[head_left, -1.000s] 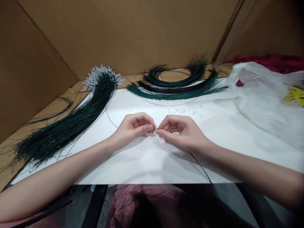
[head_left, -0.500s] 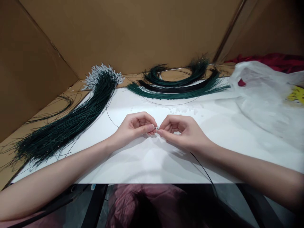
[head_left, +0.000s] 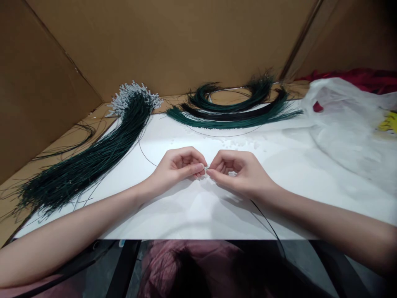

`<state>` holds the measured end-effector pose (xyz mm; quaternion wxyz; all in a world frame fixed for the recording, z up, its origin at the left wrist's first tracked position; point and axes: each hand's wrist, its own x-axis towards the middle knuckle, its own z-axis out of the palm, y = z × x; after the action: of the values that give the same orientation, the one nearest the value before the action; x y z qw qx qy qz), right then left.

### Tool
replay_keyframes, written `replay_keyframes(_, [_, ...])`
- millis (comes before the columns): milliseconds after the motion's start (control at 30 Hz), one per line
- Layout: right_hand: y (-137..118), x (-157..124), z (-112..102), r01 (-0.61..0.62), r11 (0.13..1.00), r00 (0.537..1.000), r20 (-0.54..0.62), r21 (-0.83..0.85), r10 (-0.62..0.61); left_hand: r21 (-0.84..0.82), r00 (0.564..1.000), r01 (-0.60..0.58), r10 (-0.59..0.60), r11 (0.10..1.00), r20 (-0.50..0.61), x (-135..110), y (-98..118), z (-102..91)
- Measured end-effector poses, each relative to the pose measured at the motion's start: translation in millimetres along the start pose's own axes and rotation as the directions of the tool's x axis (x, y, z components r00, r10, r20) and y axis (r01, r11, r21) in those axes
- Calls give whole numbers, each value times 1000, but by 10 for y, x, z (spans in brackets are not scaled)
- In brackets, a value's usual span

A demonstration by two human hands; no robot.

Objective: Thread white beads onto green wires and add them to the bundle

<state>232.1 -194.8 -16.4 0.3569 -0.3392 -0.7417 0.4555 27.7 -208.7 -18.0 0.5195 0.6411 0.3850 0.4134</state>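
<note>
Near the front middle of the white tabletop my left hand (head_left: 182, 164) and my right hand (head_left: 237, 169) meet fingertip to fingertip. Between thumb and index finger my right hand pinches a thin dark green wire (head_left: 268, 222); its length trails from under the wrist over the table's front edge. The wire's end shows in the narrow gap between the hands. My left hand is closed in a pinch there, on something small and pale that its fingertips mostly cover. To the left lies a bundle of green wires (head_left: 93, 161) with white beaded tips (head_left: 135, 98).
Curved bundles of bare green wire (head_left: 235, 121) lie at the back. Small white bits (head_left: 231, 145) are scattered before them. A translucent plastic bag (head_left: 347, 128) covers the right side, with red cloth (head_left: 356, 80) behind. Cardboard walls (head_left: 186, 45) enclose the table (head_left: 186, 219).
The left fingertips have shifted very slightly right, and a bit more green and white shows between the hands. Both pinches stay closed; the bundles lie as before.
</note>
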Motion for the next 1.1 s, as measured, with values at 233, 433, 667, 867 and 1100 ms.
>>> replay_keyframes(233, [2, 0, 0, -2, 1000, 1000, -8, 8, 2, 13, 1000, 7, -7, 1000, -2, -1, 8, 6])
replay_keyframes(433, [-6, 1, 9, 4, 1000, 1000, -14, 5, -4, -8, 1000, 23, -23, 1000, -9, -3, 14, 13])
replay_keyframes(667, [-11, -4, 17, -17, 1000, 1000, 12, 16, 17, -9, 1000, 17, -17, 1000, 10, 0, -1, 0])
replay_keyframes(867, [-27, -5, 20, -17, 999, 1000, -7, 27, 17, 0, 1000, 13, -13, 1000, 22, 6, 13, 6])
replay_keyframes(1100, [-38, -10, 19, 11, 999, 1000, -15, 47, -10, 10, 1000, 21, -21, 1000, 3, 17, 6, 12])
